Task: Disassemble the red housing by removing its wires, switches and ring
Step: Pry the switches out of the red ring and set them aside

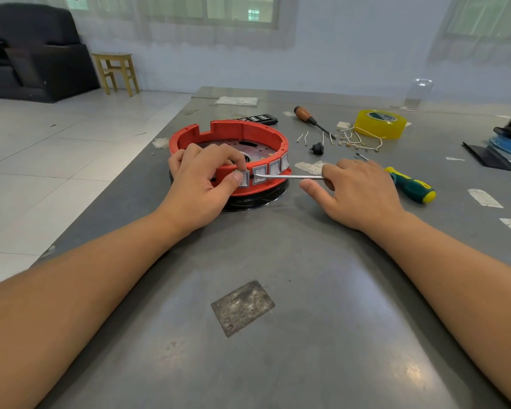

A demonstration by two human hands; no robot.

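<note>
The red housing (233, 137) sits on a black ring (260, 199) at the left-centre of the desk (278, 261). Four grey switches (260, 174) remain in its near wall. The left hand (201, 178) pinches the leftmost switch (242, 178) between thumb and fingers. The right hand (357, 193) grips a metal screwdriver shaft (286, 177), its tip at the gap beside that switch. Removed wires (357, 140) lie near the yellow tape roll (379, 124).

Risk: excess leverage could slip the tip toward the left thumb or crack the switch bezel.
</note>
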